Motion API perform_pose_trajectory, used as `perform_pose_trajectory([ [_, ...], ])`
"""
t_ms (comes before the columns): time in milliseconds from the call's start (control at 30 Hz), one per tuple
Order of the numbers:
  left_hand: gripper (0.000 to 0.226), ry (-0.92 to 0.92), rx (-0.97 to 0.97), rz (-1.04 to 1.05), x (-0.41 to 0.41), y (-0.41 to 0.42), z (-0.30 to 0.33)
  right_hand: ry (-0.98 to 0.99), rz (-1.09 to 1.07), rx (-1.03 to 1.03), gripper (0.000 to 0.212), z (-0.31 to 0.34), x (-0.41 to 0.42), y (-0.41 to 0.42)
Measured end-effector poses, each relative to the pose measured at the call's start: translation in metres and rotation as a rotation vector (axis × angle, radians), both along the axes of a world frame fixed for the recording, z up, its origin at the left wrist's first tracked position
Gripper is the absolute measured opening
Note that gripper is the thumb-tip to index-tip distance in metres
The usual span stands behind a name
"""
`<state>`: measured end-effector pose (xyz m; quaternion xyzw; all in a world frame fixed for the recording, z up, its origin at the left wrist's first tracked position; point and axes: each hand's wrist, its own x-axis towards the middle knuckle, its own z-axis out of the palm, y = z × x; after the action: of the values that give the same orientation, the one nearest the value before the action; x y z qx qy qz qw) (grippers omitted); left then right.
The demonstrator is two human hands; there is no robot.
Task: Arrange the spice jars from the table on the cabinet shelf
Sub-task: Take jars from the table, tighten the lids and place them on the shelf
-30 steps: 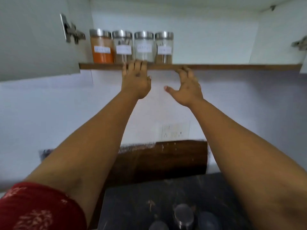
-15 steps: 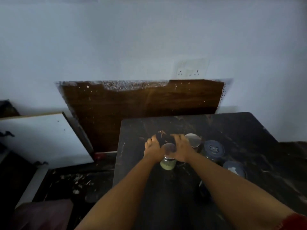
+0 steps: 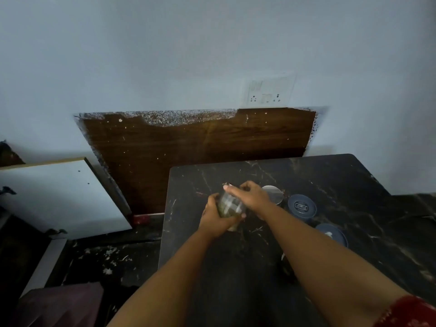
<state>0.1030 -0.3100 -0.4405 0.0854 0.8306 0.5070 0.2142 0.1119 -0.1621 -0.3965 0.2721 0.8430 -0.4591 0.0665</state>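
Head view, hands [image 3: 232, 208] gripping tilted spice jar [image 3: 228, 205]

Left hand [image 3: 215, 218] and right hand [image 3: 251, 197] cupped together, gripping.

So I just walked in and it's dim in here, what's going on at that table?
A person holds a glass spice jar with greenish contents in both hands: left hand around its body, right hand over its top. It is tilted above the dark marble table. A steel-lidded jar and two blue-lidded containers stand on the table.
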Motion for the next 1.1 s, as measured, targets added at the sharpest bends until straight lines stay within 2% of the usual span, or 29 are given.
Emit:
perform_pose_trajectory([
  [100, 0.089, -0.066, 0.267, 0.084, -0.005, 0.011, 0.029, 0.09, -0.071, -0.253, 0.084, 0.029, -0.007, 0.007],
  [167, 0.077, -0.196, 0.458, 0.102, -0.009, 0.022, 0.048, 0.154, -0.09, -0.569, 0.081, 0.044, -0.008, 0.016],
  [233, 0.063, -0.293, 0.571, 0.076, -0.013, 0.035, 0.063, 0.19, -0.074, -0.803, 0.073, 0.056, -0.006, 0.022],
  [300, 0.063, -0.311, 0.613, 0.04, -0.014, 0.046, 0.075, 0.206, -0.079, -0.888, 0.074, 0.062, -0.002, 0.026],
  [400, 0.071, -0.242, 0.527, 0.067, -0.011, 0.06, 0.086, 0.217, -0.138, -0.907, 0.077, 0.064, 0.001, 0.034],
  [533, 0.07, 0.069, 0.298, 0.068, -0.005, 0.07, 0.095, 0.238, -0.301, -0.835, 0.078, 0.065, 0.002, 0.039],
  [667, 0.075, 0.079, 0.26, 0.016, -0.008, 0.068, 0.1, 0.24, -0.319, -0.875, 0.074, 0.07, 0.002, 0.041],
  [767, 0.071, -0.014, 0.313, 0.037, -0.014, 0.061, 0.105, 0.263, -0.246, -0.905, 0.061, 0.075, 0.003, 0.042],
  [900, 0.073, -0.308, 0.49, -0.03, -0.016, 0.056, 0.116, 0.334, -0.238, -0.936, 0.063, 0.078, 0.007, 0.047],
  [1000, 0.062, -0.501, 0.57, -0.119, -0.017, 0.051, 0.116, 0.364, -0.24, -1.006, 0.062, 0.079, 0.01, 0.049],
  [1100, 0.06, -0.605, 0.627, -0.134, -0.015, 0.047, 0.111, 0.376, -0.251, -0.971, 0.063, 0.078, 0.01, 0.051],
])
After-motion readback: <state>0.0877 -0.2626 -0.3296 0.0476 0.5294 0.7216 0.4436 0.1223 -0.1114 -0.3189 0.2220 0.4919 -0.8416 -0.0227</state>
